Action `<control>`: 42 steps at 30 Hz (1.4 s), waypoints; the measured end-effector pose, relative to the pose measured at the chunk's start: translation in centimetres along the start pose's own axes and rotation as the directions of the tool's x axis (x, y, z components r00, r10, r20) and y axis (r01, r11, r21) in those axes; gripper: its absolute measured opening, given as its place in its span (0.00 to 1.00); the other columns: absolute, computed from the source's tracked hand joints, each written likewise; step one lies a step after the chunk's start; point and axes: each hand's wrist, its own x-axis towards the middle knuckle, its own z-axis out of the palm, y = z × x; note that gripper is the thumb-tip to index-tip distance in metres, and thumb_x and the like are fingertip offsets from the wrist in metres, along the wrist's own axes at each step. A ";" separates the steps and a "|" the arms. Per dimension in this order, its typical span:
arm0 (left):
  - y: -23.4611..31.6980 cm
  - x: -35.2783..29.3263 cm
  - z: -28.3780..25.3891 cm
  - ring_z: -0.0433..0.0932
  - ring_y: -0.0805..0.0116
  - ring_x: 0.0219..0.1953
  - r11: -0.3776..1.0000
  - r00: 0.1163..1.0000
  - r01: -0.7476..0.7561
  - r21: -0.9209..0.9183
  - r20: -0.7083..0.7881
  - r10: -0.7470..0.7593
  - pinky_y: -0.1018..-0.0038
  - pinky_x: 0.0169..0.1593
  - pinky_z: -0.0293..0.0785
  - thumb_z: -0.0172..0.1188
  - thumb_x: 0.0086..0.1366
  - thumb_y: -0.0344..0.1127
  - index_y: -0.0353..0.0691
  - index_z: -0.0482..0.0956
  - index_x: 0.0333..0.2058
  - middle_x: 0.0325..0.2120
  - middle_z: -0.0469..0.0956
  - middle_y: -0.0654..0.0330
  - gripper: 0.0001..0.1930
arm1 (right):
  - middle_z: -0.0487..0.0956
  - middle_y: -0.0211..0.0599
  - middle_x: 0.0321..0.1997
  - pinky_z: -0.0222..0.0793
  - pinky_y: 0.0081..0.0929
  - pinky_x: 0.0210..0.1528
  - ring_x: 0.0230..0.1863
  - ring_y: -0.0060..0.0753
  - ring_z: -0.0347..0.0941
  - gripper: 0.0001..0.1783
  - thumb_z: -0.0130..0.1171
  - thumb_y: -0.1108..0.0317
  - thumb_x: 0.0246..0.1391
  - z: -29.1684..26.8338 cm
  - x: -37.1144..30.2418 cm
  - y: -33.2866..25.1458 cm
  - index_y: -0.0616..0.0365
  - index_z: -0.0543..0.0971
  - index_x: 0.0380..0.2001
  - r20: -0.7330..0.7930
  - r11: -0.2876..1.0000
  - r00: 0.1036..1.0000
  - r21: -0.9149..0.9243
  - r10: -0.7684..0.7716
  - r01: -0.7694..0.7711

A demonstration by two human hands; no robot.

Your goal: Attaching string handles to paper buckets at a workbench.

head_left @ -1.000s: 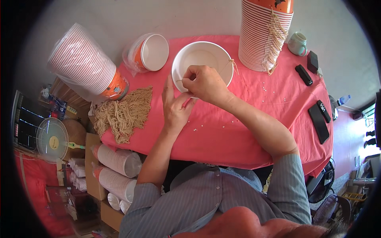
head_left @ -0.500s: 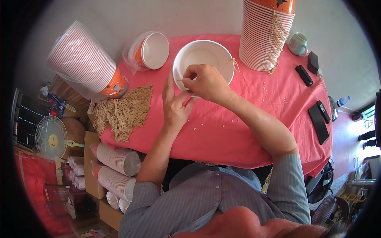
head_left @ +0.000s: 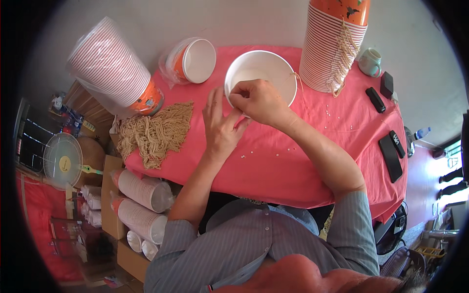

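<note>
A white paper bucket (head_left: 261, 63) stands on the pink cloth in front of me, its mouth facing up. A thin tan cord (head_left: 299, 84) is knotted at its right rim, with a loose tail hanging outside. My right hand (head_left: 264, 103) is over the near left part of the rim, thumb and forefinger pinched on the cord's other end, which the fingers mostly hide. Beside the bucket's near left wall, my left hand (head_left: 222, 128) has its fingers stretched and spread, the fingertips at or close to the wall. Nothing shows in its palm.
A heap of tan cords (head_left: 156, 132) lies left, below a wrapped bucket stack (head_left: 112, 68) and an orange-sided bucket (head_left: 199, 61). At right rise a tall stack (head_left: 327, 53) with cords hanging, a mug (head_left: 370, 63) and a black phone (head_left: 391, 158). Several white beads (head_left: 277, 155) dot the pink cloth (head_left: 312, 176).
The whole view has shifted slightly. My left fingers have spread and drawn off the near rim; the cord end that showed by my right fingertips is now hidden.
</note>
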 end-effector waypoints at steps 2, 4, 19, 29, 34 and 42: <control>0.4 0.4 -0.4 0.70 0.38 0.73 0.999 1.000 0.003 0.032 -0.012 -0.002 0.45 0.64 0.71 0.86 0.47 0.33 0.42 0.91 0.45 0.68 0.72 0.40 0.24 | 0.91 0.44 0.32 0.84 0.37 0.42 0.35 0.38 0.89 0.15 0.68 0.60 0.61 0.0 -0.3 -0.2 0.63 0.91 0.37 -0.043 0.997 0.997 -0.029 -0.071 0.070; 0.7 0.5 -0.6 0.70 0.39 0.72 0.999 1.000 -0.019 0.036 -0.003 0.019 0.44 0.64 0.71 0.86 0.47 0.34 0.42 0.91 0.45 0.68 0.72 0.41 0.24 | 0.91 0.44 0.34 0.84 0.37 0.44 0.36 0.39 0.90 0.15 0.69 0.60 0.60 -0.4 -0.3 -0.7 0.63 0.91 0.37 -0.025 0.998 0.998 -0.047 -0.051 0.050; 1.0 0.6 -1.3 0.76 0.45 0.69 0.993 0.999 -0.038 -0.111 -0.032 0.034 0.51 0.64 0.74 0.77 0.59 0.26 0.43 0.92 0.40 0.65 0.78 0.47 0.09 | 0.89 0.53 0.31 0.85 0.45 0.43 0.34 0.53 0.89 0.16 0.69 0.60 0.55 -1.5 -0.7 -1.5 0.63 0.91 0.36 -0.056 0.982 0.998 -0.185 0.020 -0.030; -0.7 1.4 -1.1 0.85 0.47 0.62 0.805 0.942 0.335 -0.490 0.166 -0.291 0.56 0.60 0.83 0.69 0.68 0.23 0.35 0.81 0.58 0.59 0.84 0.45 0.20 | 0.90 0.46 0.32 0.82 0.40 0.43 0.35 0.42 0.88 0.16 0.71 0.59 0.55 -2.1 -0.9 -2.2 0.64 0.90 0.35 -0.027 0.965 1.000 -0.263 0.011 -0.017; 0.1 1.6 -0.3 0.91 0.48 0.46 0.853 0.952 0.291 -0.433 0.045 -0.302 0.61 0.49 0.87 0.67 0.70 0.23 0.33 0.85 0.52 0.45 0.89 0.45 0.12 | 0.90 0.48 0.32 0.82 0.41 0.43 0.35 0.46 0.88 0.16 0.72 0.59 0.55 -2.0 -0.9 -2.3 0.63 0.90 0.35 -0.026 0.956 1.000 -0.291 0.016 -0.023; -1.8 0.1 -0.8 0.91 0.64 0.42 0.548 0.880 0.414 -0.727 0.167 -0.444 0.70 0.42 0.85 0.62 0.79 0.28 0.32 0.83 0.46 0.41 0.91 0.52 0.05 | 0.88 0.43 0.29 0.79 0.41 0.38 0.32 0.42 0.87 0.16 0.71 0.55 0.61 -3.3 -1.0 -2.7 0.59 0.91 0.37 0.068 0.936 0.995 -0.341 -0.067 0.086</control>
